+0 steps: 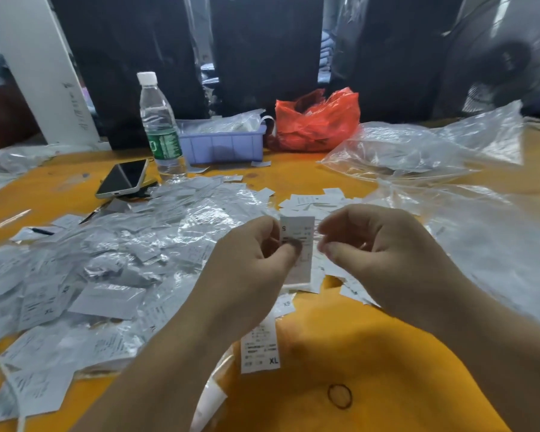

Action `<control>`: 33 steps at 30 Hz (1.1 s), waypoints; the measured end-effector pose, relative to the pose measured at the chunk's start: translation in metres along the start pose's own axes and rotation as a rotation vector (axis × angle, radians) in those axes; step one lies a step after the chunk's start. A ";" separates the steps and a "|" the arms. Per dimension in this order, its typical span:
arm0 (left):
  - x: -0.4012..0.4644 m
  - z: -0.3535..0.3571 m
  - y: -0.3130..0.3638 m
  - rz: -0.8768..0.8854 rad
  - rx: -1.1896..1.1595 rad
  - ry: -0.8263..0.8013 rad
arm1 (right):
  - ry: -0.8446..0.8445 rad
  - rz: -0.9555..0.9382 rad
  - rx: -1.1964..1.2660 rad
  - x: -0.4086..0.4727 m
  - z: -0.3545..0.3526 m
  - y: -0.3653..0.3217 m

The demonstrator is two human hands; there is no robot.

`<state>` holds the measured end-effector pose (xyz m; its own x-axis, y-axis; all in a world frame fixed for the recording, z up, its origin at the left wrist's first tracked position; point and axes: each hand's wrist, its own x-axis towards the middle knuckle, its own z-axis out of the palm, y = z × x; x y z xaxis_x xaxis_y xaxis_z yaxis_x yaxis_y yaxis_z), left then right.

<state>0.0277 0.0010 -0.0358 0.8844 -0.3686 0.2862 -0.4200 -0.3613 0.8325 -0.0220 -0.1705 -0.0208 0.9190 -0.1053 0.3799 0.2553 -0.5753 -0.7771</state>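
Tag (296, 235): white, printed, marked S, held upright above the table's near middle, between the two hands
Left hand (250, 260): pinches the tag's left part, thumb on the printed face, fingers behind
Right hand (378, 244): just beside the tag's right edge, fingers curled, thumb tip near the fingertips; cannot tell whether it grips anything
Table (371, 369): orange-yellow top
Heap (106, 260): loose white tags and crumpled clear film, left of the hands
XL tag (259, 347): flat, beside the left forearm
Rubber band (339, 396): on bare table, between the forearms
Phone (123, 179): face up, screen dark, far left
Bottle (161, 126): clear, white cap, green label, upright just beside the phone
Tray (222, 145): lilac, right of the bottle
Red bag (317, 123): just right of the tray
Clear bags (418, 148): crumpled, far right
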 end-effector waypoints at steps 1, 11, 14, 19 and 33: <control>-0.002 0.003 0.002 0.023 0.036 0.001 | 0.063 -0.064 -0.085 -0.006 -0.005 0.000; -0.013 0.022 0.014 0.147 0.108 0.001 | 0.077 0.090 -0.899 -0.033 -0.055 0.028; -0.012 0.025 0.010 0.160 0.108 -0.019 | 0.013 0.159 -0.908 -0.036 -0.054 0.034; -0.013 0.029 0.007 0.182 0.143 -0.079 | -0.036 0.183 -0.936 -0.038 -0.047 0.042; -0.012 0.026 0.009 0.186 0.114 -0.073 | 0.260 -0.064 -0.772 -0.033 -0.045 0.038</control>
<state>0.0084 -0.0204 -0.0442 0.7743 -0.4972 0.3914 -0.5984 -0.3742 0.7085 -0.0563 -0.2250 -0.0404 0.7866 -0.1835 0.5896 -0.0612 -0.9733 -0.2214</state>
